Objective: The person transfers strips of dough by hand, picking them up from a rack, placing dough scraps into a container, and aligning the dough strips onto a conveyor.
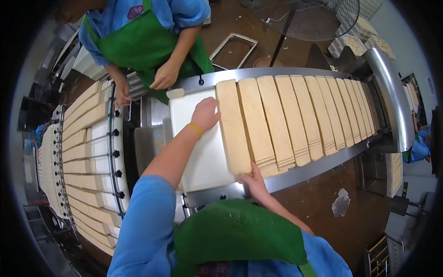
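A long pale cream slab [233,131], perhaps tofu or dough, lies crosswise at the left end of a row on the conveyor. My left hand [206,114], with a yellow band at the wrist, is closed with its curled fingers against the slab's left edge near the far end. At the near end, my right hand [254,182] grips the slab's corner between thumb and fingers. Under and left of my left arm shows the white belt [203,159]. Several similar slabs [281,122] lie side by side to the right, some with stacked layers showing at their near ends.
Across the conveyor stands a co-worker in a green apron [131,46], hands near the left machine. That machine carries rows of pale slabs [78,166] between thin dividers. A metal hood [390,97] spans the belt's right end. A large fan [314,18] stands behind.
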The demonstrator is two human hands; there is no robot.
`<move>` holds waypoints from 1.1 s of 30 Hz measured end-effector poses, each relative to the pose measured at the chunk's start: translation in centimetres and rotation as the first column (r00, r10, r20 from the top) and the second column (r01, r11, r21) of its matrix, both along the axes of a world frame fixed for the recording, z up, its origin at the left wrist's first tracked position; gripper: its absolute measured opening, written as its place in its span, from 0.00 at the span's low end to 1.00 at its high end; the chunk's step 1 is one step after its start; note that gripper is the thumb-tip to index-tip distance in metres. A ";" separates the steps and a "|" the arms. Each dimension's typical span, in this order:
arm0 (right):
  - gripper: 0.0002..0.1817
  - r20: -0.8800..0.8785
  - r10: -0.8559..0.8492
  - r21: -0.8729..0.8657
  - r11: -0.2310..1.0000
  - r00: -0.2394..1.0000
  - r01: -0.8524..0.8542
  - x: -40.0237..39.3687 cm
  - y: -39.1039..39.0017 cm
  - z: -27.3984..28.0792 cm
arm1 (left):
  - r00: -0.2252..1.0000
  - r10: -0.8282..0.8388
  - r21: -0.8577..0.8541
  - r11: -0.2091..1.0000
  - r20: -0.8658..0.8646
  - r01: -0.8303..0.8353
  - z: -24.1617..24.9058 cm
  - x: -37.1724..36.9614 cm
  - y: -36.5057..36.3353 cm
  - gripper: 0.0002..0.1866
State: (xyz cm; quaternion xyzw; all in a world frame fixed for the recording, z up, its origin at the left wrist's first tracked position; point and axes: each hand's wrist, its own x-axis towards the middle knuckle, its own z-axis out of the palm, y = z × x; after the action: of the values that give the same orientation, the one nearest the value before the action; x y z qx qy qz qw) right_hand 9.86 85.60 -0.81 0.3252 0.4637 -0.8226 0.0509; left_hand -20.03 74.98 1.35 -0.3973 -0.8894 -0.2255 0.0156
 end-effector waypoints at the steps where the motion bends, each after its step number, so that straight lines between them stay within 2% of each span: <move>1: 0.40 0.029 0.076 0.080 0.994 0.997 -0.078 -0.1 0.2 -0.2 | 1.000 -0.004 -0.027 1.000 0.003 0.004 0.5 -1.4 2.0 0.19; 3: 0.40 -0.026 0.134 0.105 0.986 0.991 -0.131 -0.2 0.3 -0.4 | 1.000 0.027 -0.052 0.998 -0.015 -0.028 0.6 -2.8 5.3 0.25; 5: 0.39 -0.091 0.092 0.037 0.995 0.992 -0.089 -0.1 0.3 -1.0 | 0.994 0.092 -0.040 0.995 -0.058 -0.094 0.0 -3.6 7.8 0.31; 9: 0.39 -0.115 0.116 0.045 0.993 0.987 -0.111 -0.1 0.2 -1.4 | 0.960 0.279 -0.158 0.947 -0.020 -0.279 -1.0 -2.6 8.3 0.39; 10: 0.39 -0.091 0.178 0.094 0.981 0.980 -0.170 0.0 0.3 -1.1 | 0.953 0.298 -0.138 0.943 -0.062 -0.304 -1.0 -2.4 7.8 0.38; 12: 0.40 -0.050 0.302 0.195 0.938 0.952 -0.288 -0.6 0.9 -0.4 | 0.917 0.400 -0.259 0.886 0.003 -0.386 0.1 -2.3 5.9 0.38; 13: 0.39 -0.023 0.361 0.309 0.889 0.932 -0.337 -1.0 1.2 0.3 | 0.890 0.455 -0.317 0.849 0.029 -0.423 0.9 -2.2 4.6 0.39; 15: 0.37 0.044 0.474 0.522 0.740 0.879 -0.425 -2.0 1.6 2.0 | 0.816 0.577 -0.344 0.761 -0.029 -0.550 1.7 -1.8 0.4 0.39; 16: 0.38 0.121 0.510 0.511 0.704 0.852 -0.494 -2.9 1.9 2.7 | 0.767 0.639 -0.362 0.701 -0.062 -0.614 2.1 -1.4 -2.0 0.40; 17: 0.39 0.100 0.539 0.608 0.633 0.837 -0.480 -3.7 2.0 3.1 | 0.712 0.695 -0.376 0.637 -0.097 -0.673 2.4 -1.0 -4.3 0.40; 19: 0.41 0.067 0.595 0.771 0.479 0.801 -0.420 -4.8 1.7 3.8 | 0.604 0.797 -0.421 0.557 0.027 -0.716 4.2 0.6 -9.0 0.42; 20: 0.44 0.137 0.614 0.685 0.508 0.777 -0.522 -5.4 1.6 3.5 | 0.536 0.840 -0.445 0.514 0.085 -0.733 4.9 1.5 -11.0 0.42; 23: 0.46 0.351 0.545 0.789 0.266 0.761 -0.554 -5.4 0.2 2.5 | 0.612 0.771 -0.291 0.634 0.174 -0.716 2.9 4.9 -17.0 0.43; 24: 0.48 0.345 0.556 0.782 0.274 0.756 -0.559 -5.6 0.0 2.4 | 0.596 0.742 -0.148 0.656 0.306 -0.740 1.5 6.2 -18.8 0.43; 27: 0.47 0.221 0.605 0.878 0.217 0.765 -0.426 -4.9 -0.5 2.2 | 0.480 0.776 -0.050 0.545 0.410 -0.837 3.1 10.8 -20.3 0.41; 30: 0.47 0.108 0.638 0.919 0.230 0.762 -0.322 -4.6 -2.5 2.6 | 0.485 0.777 0.058 0.507 0.402 -0.860 3.5 12.8 -23.4 0.40; 33: 0.49 0.058 0.684 0.939 0.210 0.727 -0.273 -4.6 -6.3 4.6 | 0.448 0.825 0.041 0.464 0.344 -0.885 6.5 13.8 -27.6 0.39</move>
State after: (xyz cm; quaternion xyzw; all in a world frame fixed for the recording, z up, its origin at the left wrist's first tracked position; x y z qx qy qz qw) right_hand 5.23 79.32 3.79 -0.0301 0.9090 -0.4142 0.0350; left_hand -6.25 47.42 7.87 0.1482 -0.9298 -0.3335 0.0468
